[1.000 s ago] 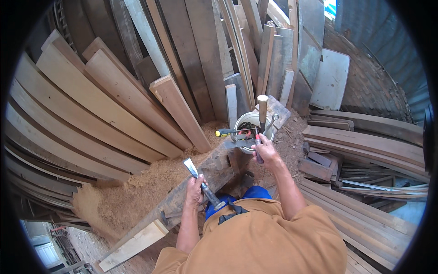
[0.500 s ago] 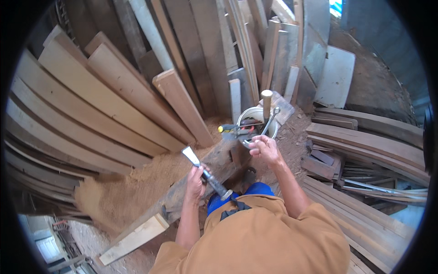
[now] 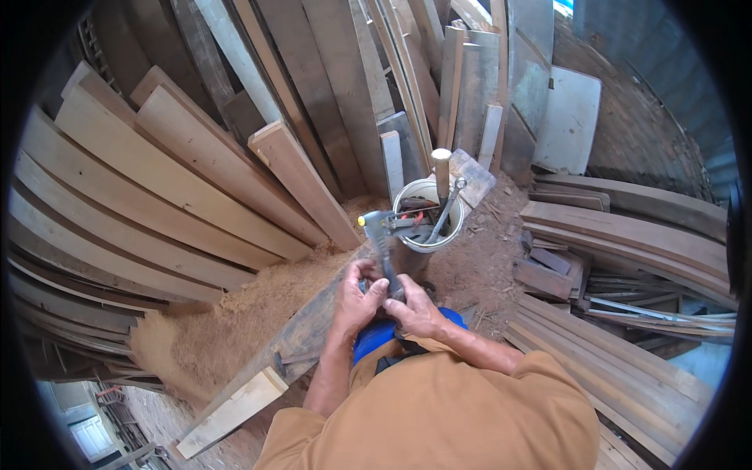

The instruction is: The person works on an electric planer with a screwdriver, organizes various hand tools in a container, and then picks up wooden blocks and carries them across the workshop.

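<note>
A chisel [image 3: 385, 264] with a pale, motion-blurred blade and a dark handle stands nearly upright in front of me, its blade end toward the bucket. My left hand [image 3: 358, 299] is closed round the handle from the left. My right hand [image 3: 417, 310] grips the lower end of the handle, its thumb close to the left one. The fingers partly hide the handle. Just beyond the hands is a white bucket [image 3: 430, 247] of tools. In it stand a wooden-handled tool [image 3: 442, 176] and a wrench [image 3: 450, 207]. A yellow-ended handle [image 3: 362, 221] shows beside the blade.
A heavy timber [image 3: 313, 323] runs across in front of my knees, with sawdust [image 3: 227, 337] beyond it. Boards [image 3: 184, 168] lean in a row at left and back. Stacked planks [image 3: 627, 243] lie at right. A pale board end [image 3: 235, 411] is at lower left.
My right hand has let go of the wrench, which now rests in the bucket, and has joined my left hand at the chisel. The chisel has moved right and turned more upright.
</note>
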Demonstrator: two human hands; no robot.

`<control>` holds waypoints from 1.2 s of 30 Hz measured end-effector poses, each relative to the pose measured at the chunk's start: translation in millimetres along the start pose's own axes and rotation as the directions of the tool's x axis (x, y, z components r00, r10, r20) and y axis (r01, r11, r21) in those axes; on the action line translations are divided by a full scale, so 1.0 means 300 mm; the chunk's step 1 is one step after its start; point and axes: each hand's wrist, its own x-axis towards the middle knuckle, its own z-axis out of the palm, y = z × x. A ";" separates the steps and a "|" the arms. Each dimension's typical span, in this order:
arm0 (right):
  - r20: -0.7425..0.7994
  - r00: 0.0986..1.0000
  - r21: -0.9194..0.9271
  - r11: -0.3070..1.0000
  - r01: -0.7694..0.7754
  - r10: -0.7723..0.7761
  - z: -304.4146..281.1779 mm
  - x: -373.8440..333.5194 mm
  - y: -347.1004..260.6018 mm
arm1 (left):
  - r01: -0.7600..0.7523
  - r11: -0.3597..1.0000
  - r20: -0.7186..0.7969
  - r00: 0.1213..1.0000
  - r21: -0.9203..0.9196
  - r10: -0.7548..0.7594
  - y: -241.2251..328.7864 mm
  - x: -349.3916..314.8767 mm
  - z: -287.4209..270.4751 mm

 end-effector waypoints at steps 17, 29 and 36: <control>-0.173 0.951 0.808 0.590 -0.012 0.256 -0.414 0.057 -0.020 | 0.261 0.965 0.011 0.965 -0.008 -0.261 -0.239 0.303 0.120; -0.444 0.817 0.776 0.613 0.146 0.368 -0.525 0.285 0.024 | 0.409 0.885 0.061 0.912 -0.221 -0.407 -0.150 0.380 0.162; -0.584 0.769 0.325 0.943 -0.071 0.259 -0.509 0.239 0.082 | 0.372 0.493 0.185 0.903 -0.786 -0.387 -0.230 0.248 0.089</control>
